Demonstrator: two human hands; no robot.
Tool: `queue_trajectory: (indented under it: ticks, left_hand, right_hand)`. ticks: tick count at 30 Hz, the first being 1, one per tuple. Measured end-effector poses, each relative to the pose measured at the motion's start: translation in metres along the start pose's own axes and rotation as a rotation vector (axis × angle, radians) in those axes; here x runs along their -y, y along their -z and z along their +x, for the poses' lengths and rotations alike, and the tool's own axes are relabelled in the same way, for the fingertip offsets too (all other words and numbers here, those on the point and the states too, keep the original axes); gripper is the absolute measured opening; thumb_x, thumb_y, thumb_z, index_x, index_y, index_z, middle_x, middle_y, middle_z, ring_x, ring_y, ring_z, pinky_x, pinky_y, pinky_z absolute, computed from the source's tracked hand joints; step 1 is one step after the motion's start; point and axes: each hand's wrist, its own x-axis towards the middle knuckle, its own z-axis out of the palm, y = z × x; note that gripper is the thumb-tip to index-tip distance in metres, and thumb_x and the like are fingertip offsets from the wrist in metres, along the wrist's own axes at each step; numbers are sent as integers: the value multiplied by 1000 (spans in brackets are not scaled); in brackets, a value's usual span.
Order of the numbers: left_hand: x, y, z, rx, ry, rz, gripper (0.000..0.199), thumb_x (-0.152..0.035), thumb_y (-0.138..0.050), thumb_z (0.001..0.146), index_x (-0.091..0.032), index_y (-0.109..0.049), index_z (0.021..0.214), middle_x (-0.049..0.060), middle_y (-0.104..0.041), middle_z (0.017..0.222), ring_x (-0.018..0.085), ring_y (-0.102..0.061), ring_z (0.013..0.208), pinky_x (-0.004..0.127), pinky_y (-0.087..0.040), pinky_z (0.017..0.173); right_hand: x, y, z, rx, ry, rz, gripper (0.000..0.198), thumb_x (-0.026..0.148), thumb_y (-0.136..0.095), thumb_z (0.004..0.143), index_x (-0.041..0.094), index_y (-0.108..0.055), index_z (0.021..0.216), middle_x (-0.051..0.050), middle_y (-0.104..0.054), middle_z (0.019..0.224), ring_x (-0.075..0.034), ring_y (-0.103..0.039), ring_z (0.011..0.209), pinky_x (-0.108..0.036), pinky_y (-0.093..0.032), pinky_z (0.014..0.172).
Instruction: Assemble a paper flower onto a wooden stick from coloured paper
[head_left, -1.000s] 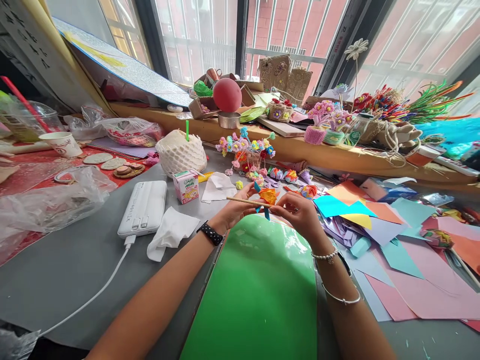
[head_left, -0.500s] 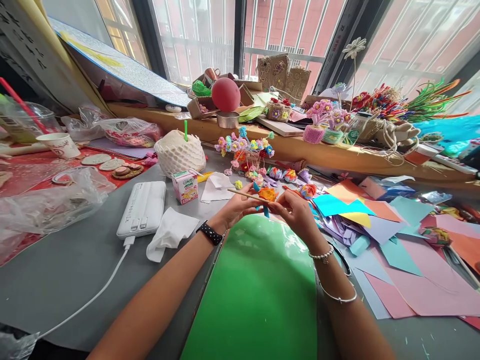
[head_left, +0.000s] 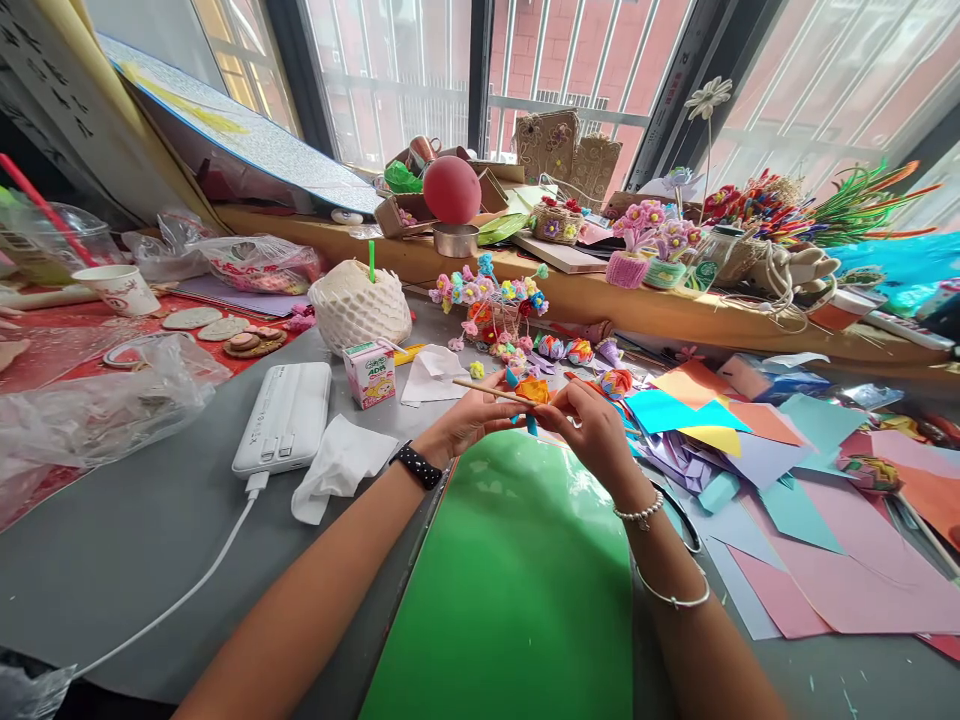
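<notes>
Above the far end of a green board [head_left: 510,580], both hands meet around an orange paper flower [head_left: 534,389] with blue paper pieces at its edge. My left hand [head_left: 469,422] has its fingers closed on the flower from the left. A thin wooden stick [head_left: 480,386] lies across the front of the flower, pointing left. My right hand [head_left: 596,430] pinches the right end of the stick beside the flower; its fingertips partly hide the contact. Just beyond the hands lie several folded paper flowers [head_left: 579,351].
Coloured paper sheets [head_left: 847,560] spread over the right side. On the left are a white power bank [head_left: 283,418] with a cable, a tissue [head_left: 341,465], a drink carton [head_left: 370,375] and a netted coconut [head_left: 360,308]. A crafts-laden ledge [head_left: 420,262] runs behind.
Almost nothing differs. The stick and my fingers have shifted very slightly, and my right wrist sits a little further left.
</notes>
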Motion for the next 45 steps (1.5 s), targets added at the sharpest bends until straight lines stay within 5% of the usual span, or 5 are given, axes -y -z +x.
queue_trajectory:
  ticks: [9,18,34,45]
  left_hand:
    - [0,-1,0,8,-12,10,65,-12,-64,65,-24,-36,122,9,-47,120,18,-56,95,27,-46,76]
    - [7,3,1,-69,8,-9,84,-10,-68,58,-28,-26,129,12,-35,131,21,-55,100,32,-47,83]
    - [7,4,2,-89,4,-5,85,-8,-68,57,-27,-26,129,12,-34,133,24,-49,109,33,-46,85]
    - [0,-2,1,-45,10,-69,88,-10,-66,59,-28,-19,131,13,-41,124,18,-59,88,27,-49,72]
  right_hand:
    - [-2,1,1,52,-29,61,28,42,-48,79,19,-47,63,-2,-53,64,-13,-46,59,-25,-35,54]
    - [-3,1,1,80,-17,38,29,42,-48,78,19,-46,62,-2,-52,63,-13,-45,58,-25,-33,52]
    - [-2,1,1,91,-17,41,27,41,-49,78,19,-45,62,-1,-52,63,-13,-45,58,-24,-34,52]
    - [-2,9,1,33,9,112,15,34,-55,75,20,-56,76,-2,-54,71,-11,-44,54,-24,-32,48]
